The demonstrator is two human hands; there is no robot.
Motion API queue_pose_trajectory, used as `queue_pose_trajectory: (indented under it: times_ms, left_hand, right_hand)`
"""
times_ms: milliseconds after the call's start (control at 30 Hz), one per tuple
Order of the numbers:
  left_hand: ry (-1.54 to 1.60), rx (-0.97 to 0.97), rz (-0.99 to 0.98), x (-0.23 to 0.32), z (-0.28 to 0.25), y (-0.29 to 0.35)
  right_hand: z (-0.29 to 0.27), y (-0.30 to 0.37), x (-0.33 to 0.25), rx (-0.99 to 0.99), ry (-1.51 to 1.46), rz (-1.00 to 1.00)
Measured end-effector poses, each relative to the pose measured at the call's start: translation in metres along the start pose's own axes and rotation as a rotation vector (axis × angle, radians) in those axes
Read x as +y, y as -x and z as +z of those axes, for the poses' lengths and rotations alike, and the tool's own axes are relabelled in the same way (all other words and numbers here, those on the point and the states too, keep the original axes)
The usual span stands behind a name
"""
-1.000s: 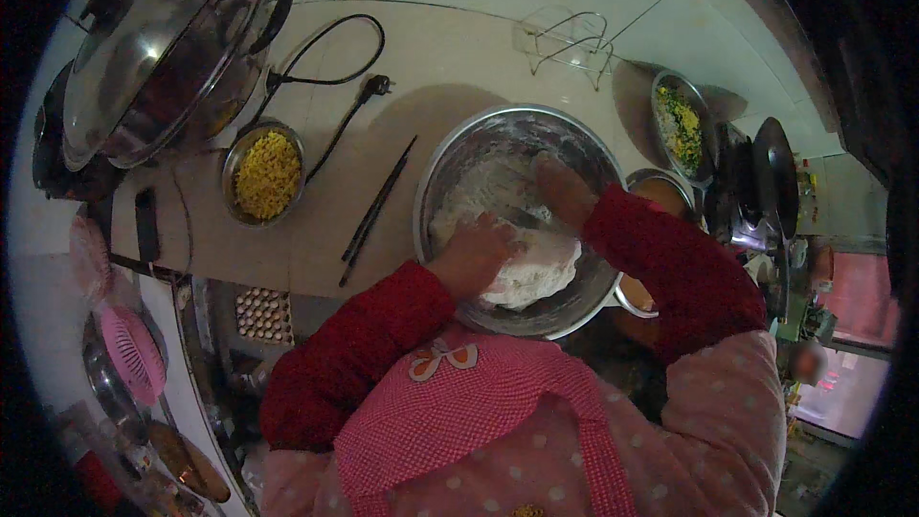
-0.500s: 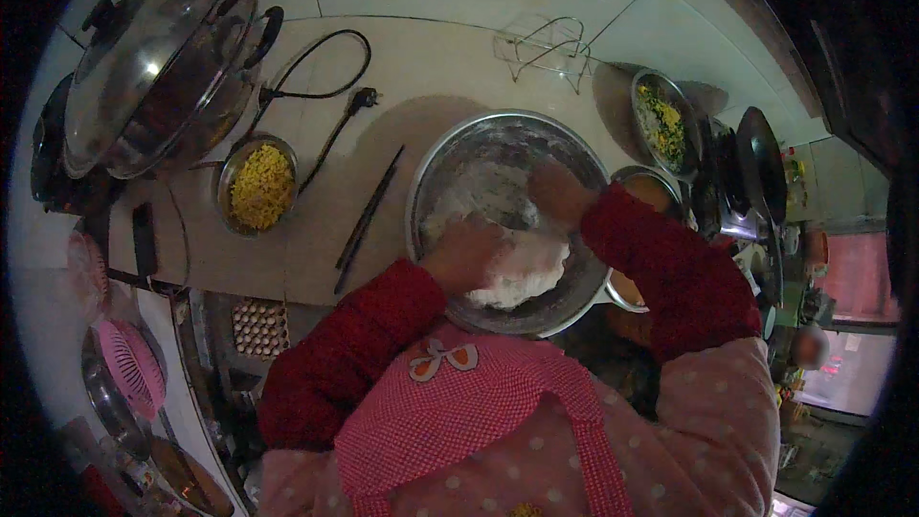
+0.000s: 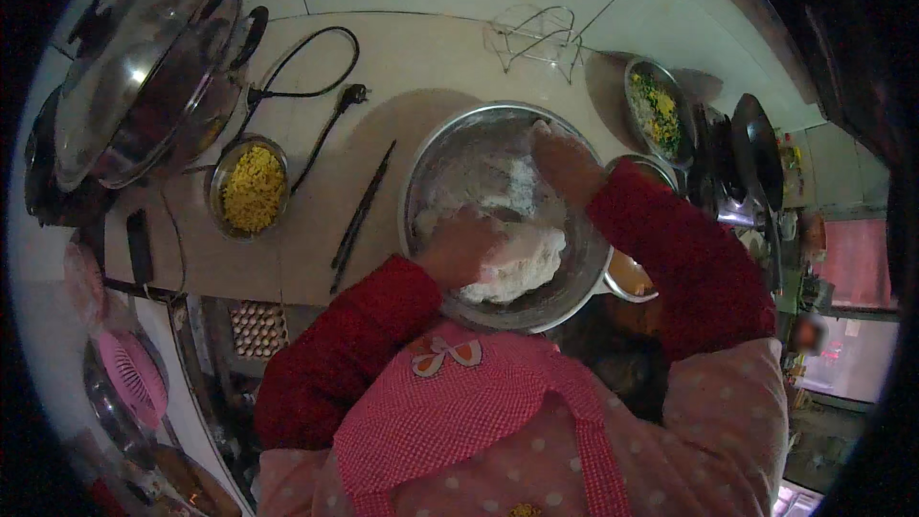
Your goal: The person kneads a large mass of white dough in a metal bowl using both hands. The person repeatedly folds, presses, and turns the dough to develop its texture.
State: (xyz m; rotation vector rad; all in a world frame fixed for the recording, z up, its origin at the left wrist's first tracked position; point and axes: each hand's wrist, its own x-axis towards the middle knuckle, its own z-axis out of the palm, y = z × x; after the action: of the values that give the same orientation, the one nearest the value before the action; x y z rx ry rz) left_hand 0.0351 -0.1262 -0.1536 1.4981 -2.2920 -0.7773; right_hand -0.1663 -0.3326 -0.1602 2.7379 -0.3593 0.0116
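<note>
A wide metal mixing bowl (image 3: 421,158) stands in front of me, its inner wall dusted with flour. A pale lump of dough (image 3: 522,266) lies in the near half of the bowl. My left hand (image 3: 464,247) is on the dough's left side, its fingers curled over it and somewhat blurred. Up at the bowl's far right wall, my right hand (image 3: 567,168) has its fingers stretched along the floury metal, with nothing visible in them. Loose flour (image 3: 512,182) whitens the bowl between the hands.
Left of the bowl lie dark chopsticks (image 3: 364,215), a bowl of yellow crumbly food (image 3: 254,190), a plug and cord (image 3: 352,96) and a large lidded pot (image 3: 144,67). To the right are a saucepan (image 3: 627,278), a plate of chopped greens and yellow bits (image 3: 656,110) and a wire rack (image 3: 536,38).
My right hand has moved up the bowl's wall toward the far rim, its fingers reaching higher. My left hand stays on the dough. The whole view has shifted slightly.
</note>
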Motion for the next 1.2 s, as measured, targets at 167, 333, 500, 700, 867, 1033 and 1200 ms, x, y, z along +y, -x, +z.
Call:
queue_pose_trajectory:
  times_ms: [167, 333, 500, 700, 867, 1033, 1200]
  left_hand:
    - [-0.04, 0.013, 0.055, -0.001, 0.001, -0.005]
    - [-0.104, -0.036, 0.043, -0.002, -0.005, 0.0]
    - [-0.115, -0.067, -0.004, 0.01, -0.018, -0.003]
    - [-0.102, -0.058, 0.112, 0.003, -0.01, -0.005]
    - [-0.047, 0.214, 0.331, 0.011, -0.012, 0.001]
    - [-0.032, -0.086, 0.235, 0.012, -0.025, 0.004]
    - [0.189, 0.006, 0.071, 0.008, -0.018, 0.004]
  right_hand:
    - [-0.025, 0.05, 0.032, -0.63, -0.199, -0.445]
    - [-0.045, -0.017, 0.04, -0.008, -1.28, 0.013]
    - [-0.033, 0.033, 0.04, -0.506, -0.828, -0.089]
    - [-0.032, 0.011, -0.015, -0.587, -0.753, 0.044]
    - [0.062, -0.066, -0.071, 0.007, -0.781, -0.406]
    - [0.051, -0.006, -0.06, -0.843, -0.943, -0.15]
    - [-0.028, 0.056, -0.018, -0.766, -0.956, -0.164]
